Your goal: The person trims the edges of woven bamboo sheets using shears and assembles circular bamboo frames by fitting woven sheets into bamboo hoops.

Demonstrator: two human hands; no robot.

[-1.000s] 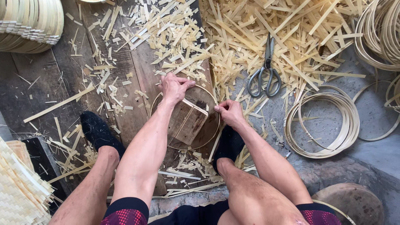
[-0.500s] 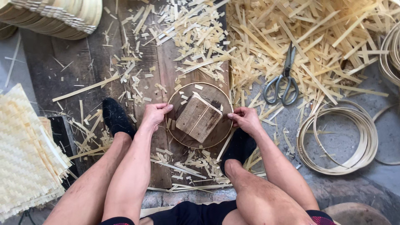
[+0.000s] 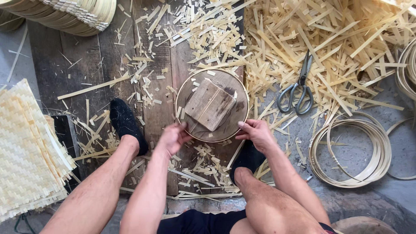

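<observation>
A: What's moved since half a sec ago?

B: Both hands have slid down the round frame. They were at its 9 and 3 o'clock sides; now they sit at its lower edge. The view has also shifted, so the frame sits higher and more central.

A: Where's the frame now?

B: The round frame (image 3: pixel 212 105), a thin bamboo hoop round a dark wooden disc, lies flat on the wooden boards (image 3: pixel 78 65), near centre of view. A square wooden block (image 3: pixel 211 104) rests on top of it, turned at an angle.

A: Left hand?

B: Left hand (image 3: pixel 172 138) is at the frame's 7 o'clock, fingers curled narrow, tips touching the rim. Can't tell if it truly pinches the hoop.

A: Right hand?

B: Right hand (image 3: pixel 255 132) is at the frame's 5 o'clock, fingers bent and close together, thumb tip against the rim. Grip itself unclear.

A: What's around?

B: Scissors (image 3: pixel 297 89) lie at 3 o'clock of the frame, on a heap of pale bamboo strips (image 3: pixel 329 47) that fills the upper right. Coiled bamboo hoops (image 3: pixel 351 151) lie at 4 o'clock, well apart from the hands. A stack of woven bamboo mats (image 3: pixel 30 151) is at 9 o'clock, far left. A stack of curved bamboo pieces (image 3: pixel 73 15) sits at 11 o'clock, top left. The person's feet in dark shoes flank the frame: left shoe (image 3: pixel 126 123) at 8 o'clock, right shoe (image 3: pixel 247 158) just under the right hand. Short offcuts litter the boards.
</observation>
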